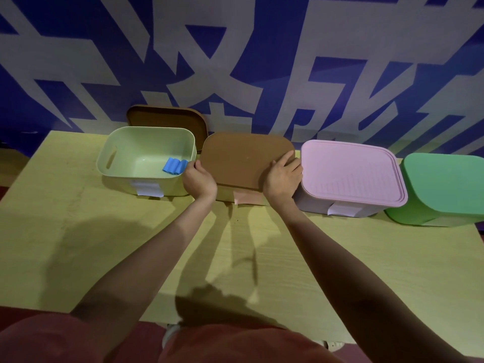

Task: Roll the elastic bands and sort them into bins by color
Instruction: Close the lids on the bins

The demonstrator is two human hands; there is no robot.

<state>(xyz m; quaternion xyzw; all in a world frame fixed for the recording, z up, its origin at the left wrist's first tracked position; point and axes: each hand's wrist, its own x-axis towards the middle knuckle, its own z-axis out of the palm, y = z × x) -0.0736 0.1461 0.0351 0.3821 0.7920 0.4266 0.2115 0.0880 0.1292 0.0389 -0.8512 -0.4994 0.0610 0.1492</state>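
Head view. Yellow-green table (78, 231) fills the lower frame; blue wall with large grey characters (235, 61) behind. Four bins in a row across mid-frame. Far left: open pale green bin (112, 158), two rolled blue elastic bands (175, 166) lying at its right inner wall, white label on its front. A brown lid (167, 117) leans on the wall behind it. Centre: bin covered by a second brown lid (243, 158); pink label showing beneath its front edge. Right of it: pink lidded bin (351, 174), white label on its front. Far right: green lidded bin (445, 187), cut by the frame edge.

Both arms reach straight forward. Left hand (200, 180) grips the centre lid's left edge, fingers curled round it. Right hand (282, 176) holds the right edge, fingers laid over the top, wedged against the pink bin.

Centre bin's body and contents hidden by lid and hands. Labels unreadable. Red clothing along the bottom edge.
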